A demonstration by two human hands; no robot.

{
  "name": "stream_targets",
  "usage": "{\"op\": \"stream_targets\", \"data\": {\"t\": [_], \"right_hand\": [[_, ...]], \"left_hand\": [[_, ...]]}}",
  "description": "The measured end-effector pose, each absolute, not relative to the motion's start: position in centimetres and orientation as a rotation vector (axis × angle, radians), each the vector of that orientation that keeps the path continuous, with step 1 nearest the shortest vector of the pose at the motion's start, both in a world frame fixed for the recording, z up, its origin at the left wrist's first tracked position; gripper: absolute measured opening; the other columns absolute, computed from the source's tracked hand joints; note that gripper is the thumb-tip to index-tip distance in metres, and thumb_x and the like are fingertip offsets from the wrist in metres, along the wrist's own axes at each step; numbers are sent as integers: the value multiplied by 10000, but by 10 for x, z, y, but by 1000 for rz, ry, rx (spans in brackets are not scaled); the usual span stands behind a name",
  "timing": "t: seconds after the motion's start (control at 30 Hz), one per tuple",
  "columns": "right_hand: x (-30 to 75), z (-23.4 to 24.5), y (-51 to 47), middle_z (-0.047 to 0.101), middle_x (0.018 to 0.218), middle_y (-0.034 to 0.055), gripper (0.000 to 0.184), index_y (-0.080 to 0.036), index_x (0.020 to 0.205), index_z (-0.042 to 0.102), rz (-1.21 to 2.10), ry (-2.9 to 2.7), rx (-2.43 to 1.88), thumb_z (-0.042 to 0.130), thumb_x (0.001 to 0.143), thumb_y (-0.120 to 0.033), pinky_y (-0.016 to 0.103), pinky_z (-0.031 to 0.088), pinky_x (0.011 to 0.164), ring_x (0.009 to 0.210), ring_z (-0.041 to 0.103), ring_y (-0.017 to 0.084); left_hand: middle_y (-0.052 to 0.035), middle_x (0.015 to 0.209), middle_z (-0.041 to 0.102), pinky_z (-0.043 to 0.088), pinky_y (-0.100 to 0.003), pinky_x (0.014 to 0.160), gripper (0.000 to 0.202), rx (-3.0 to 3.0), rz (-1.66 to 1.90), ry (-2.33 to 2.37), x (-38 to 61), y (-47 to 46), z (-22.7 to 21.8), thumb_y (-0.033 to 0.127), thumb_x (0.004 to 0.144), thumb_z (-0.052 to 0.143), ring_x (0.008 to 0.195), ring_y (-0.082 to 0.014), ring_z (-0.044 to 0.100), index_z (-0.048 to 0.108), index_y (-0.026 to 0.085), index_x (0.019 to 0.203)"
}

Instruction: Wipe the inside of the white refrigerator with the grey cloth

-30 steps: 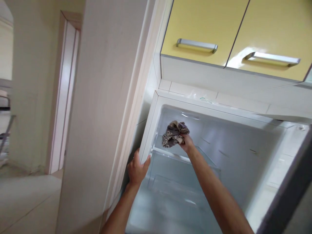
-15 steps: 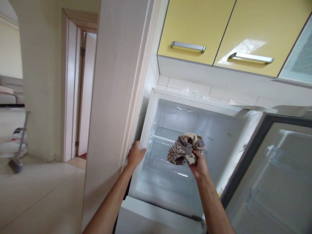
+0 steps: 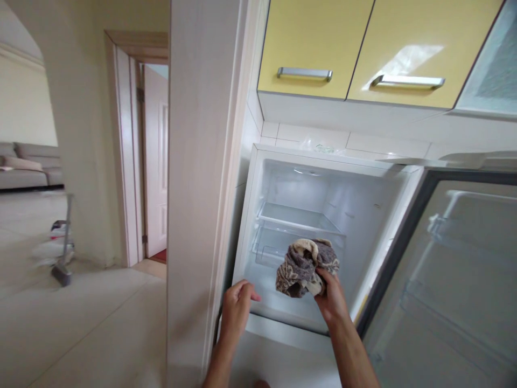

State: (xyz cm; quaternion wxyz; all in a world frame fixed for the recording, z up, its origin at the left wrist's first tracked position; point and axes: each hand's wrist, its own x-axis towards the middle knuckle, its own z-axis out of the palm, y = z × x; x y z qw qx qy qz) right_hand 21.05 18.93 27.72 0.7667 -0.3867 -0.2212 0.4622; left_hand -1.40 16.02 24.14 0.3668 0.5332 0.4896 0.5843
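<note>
My right hand [image 3: 332, 299] grips a crumpled grey-and-cream patterned cloth [image 3: 304, 265], held in front of the open upper compartment of a white fridge [image 3: 247, 215]. My left hand [image 3: 237, 309] hovers by the compartment's lower left corner, fingers loosely curled, holding nothing and off the frame. Inside the compartment a clear glass shelf [image 3: 299, 220] spans the width and nothing sits on it. The fridge door [image 3: 448, 280] stands swung open to the right.
Yellow wall cabinets [image 3: 315, 43] with metal handles hang above the fridge. A pale wooden side panel [image 3: 197, 188] stands to the fridge's left. Beyond it are a doorway [image 3: 155, 161], a tiled floor, a broom [image 3: 62, 258] and a sofa [image 3: 28, 172].
My right hand has drawn the cloth out of the compartment and lowered it. My left hand has let go of the fridge's left edge and dropped to the lower corner. The view has pulled back.
</note>
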Motion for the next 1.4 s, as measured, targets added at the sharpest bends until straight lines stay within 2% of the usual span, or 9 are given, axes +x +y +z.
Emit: {"op": "stream_targets", "data": {"t": [0.17,0.33,0.47,0.57,0.67,0.77,0.97,1.17,1.4], "right_hand": [[204,272,163,727,751,-59,536,-251,946,652,911,-489,-886,872,463,-329,241,498,533,669,669,170],[187,273,133,771,996,-14,678,-283,1183,659,802,-563,-886,886,550,-372,241,529,602,834,711,194],[187,266,106,747,1178,10,694,-302,1308,619,723,-671,-893,868,667,-396,277,581,788,980,711,206],[197,257,83,665,1375,21,736,-331,1422,546,613,-766,-943,833,750,-413,326,554,978,1221,639,234],[202,246,59,488,1578,5,830,-380,1527,425,544,-887,-1018,810,794,-430,379,454,1145,1424,489,252],[198,236,39,322,1681,-9,937,-411,1601,276,570,-1045,-1048,793,821,-448,421,342,1236,1526,352,262],[191,222,15,280,1697,39,1111,-448,1591,-157,890,-1195,-860,717,906,-409,493,295,1242,1511,387,229],[202,226,-2,280,1695,58,1105,-452,1575,-173,965,-1318,-814,714,916,-402,496,205,1265,1548,305,197],[239,235,-45,255,1705,22,881,-598,1558,60,964,-1307,-891,653,966,-326,519,461,1117,1497,410,252]], "left_hand": [[-135,959,778,500,-441,1023,625,1300,1477,1082,-2,118,245,703,890,417,1022,-303,701,741,195,727],[-143,1334,696,468,-448,1127,612,1328,1459,929,10,93,244,696,909,516,1280,-310,620,750,210,1198],[-132,1461,617,423,-473,1174,654,1363,1395,796,31,90,238,661,834,667,1355,-338,569,679,255,1347],[-142,1524,556,372,-484,1213,834,1370,1365,656,52,86,236,634,729,794,1411,-361,513,592,243,1438],[-180,1497,566,405,-470,1189,988,1348,1293,567,73,79,237,610,646,868,1384,-368,536,515,198,1471],[-190,1398,634,484,-455,1118,1010,1249,1277,518,88,75,238,605,618,885,1277,-354,624,500,184,1451],[-154,1241,731,470,-445,1147,693,1046,1280,506,102,70,236,528,639,888,1241,-322,659,697,158,1193],[-125,1291,720,549,-426,1070,684,890,1375,615,112,60,224,496,690,841,1192,-292,692,661,188,1274],[-76,1241,743,551,-463,1081,673,764,1485,754,97,59,200,422,699,812,1236,-291,671,615,239,1316]]}}
